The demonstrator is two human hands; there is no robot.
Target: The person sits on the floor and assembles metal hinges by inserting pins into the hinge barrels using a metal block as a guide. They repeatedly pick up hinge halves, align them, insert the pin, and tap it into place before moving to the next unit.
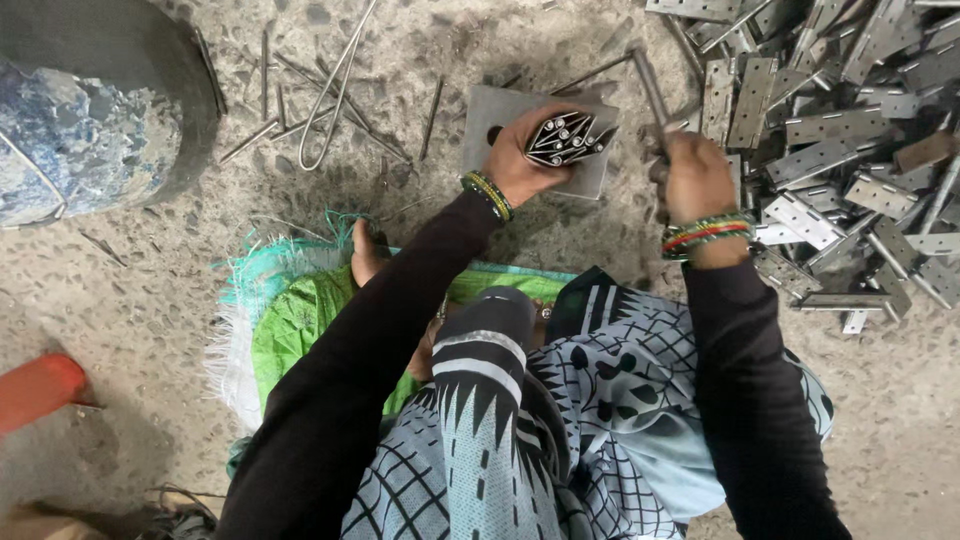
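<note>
Over the flat grey steel plate [500,115] on the floor, the left hand [515,160] clamps a fanned stack of metal hinges [568,138], while the right hand [695,178], just beside the plate, grips a steel hammer [650,85]. It looks like a striking step; the blow needs a steady stack.

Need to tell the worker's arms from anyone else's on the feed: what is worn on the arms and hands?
Both arms are in long, plain black sleeves down to the wrist. The left hand is bare, with a stack of green and dark bangles at the wrist. The right hand is bare too, with green, red and orange bangles. No gloves on either.
</note>
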